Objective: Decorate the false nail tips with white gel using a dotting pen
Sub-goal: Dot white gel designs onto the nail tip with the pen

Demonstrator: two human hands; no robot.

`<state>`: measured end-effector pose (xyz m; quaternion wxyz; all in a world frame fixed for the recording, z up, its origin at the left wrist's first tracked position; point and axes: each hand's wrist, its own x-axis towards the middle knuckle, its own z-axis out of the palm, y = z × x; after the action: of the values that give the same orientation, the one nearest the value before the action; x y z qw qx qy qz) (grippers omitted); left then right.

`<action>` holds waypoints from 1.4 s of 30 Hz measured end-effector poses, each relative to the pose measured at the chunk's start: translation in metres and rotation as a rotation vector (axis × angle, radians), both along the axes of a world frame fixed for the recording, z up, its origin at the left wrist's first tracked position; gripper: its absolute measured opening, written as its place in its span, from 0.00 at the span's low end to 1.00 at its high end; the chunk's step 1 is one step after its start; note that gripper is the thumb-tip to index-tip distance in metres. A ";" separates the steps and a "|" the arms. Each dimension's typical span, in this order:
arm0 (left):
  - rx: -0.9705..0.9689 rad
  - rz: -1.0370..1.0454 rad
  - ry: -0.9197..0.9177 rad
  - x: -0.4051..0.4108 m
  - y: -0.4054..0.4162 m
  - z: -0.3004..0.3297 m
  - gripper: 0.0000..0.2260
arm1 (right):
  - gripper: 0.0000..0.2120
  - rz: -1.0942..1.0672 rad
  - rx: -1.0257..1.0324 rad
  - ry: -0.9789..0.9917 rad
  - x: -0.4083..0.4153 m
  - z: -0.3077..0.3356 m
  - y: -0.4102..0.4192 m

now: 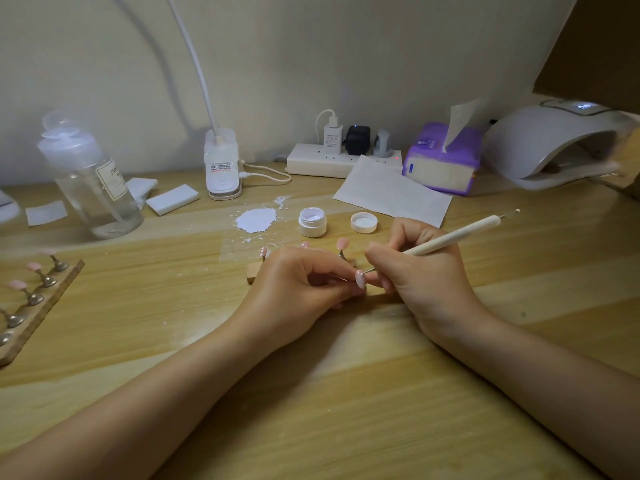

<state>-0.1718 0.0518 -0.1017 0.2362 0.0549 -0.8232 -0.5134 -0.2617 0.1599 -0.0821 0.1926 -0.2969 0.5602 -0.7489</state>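
1. Desk (346,393): light wood grain.
2. Far edge: power strip (325,161), purple tissue pack (441,161), nail lamp (554,143), lamp base (222,164).
3. Left: clear bottle (91,181), wooden nail stand (34,306).
4. Centre: white gel puddle (256,220), open jar (312,222), lid (363,222), paper sheet (391,192).

Left hand (298,282) pinches a pink nail tip (360,279); right hand (415,268) holds the dotting pen (450,237), its metal end touching that nail tip, just in front of the open gel jar (312,221).
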 end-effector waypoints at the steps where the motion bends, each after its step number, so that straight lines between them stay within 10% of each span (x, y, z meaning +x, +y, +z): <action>1: 0.000 0.000 0.002 0.000 0.000 0.000 0.05 | 0.18 0.003 0.001 0.001 0.000 0.000 0.000; 42: 0.072 0.011 -0.025 0.000 0.002 0.002 0.08 | 0.23 -0.136 -0.054 -0.093 -0.010 -0.005 0.001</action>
<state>-0.1717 0.0536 -0.0998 0.2266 0.0741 -0.8067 -0.5408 -0.2718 0.1605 -0.0867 0.1591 -0.2283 0.5489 -0.7882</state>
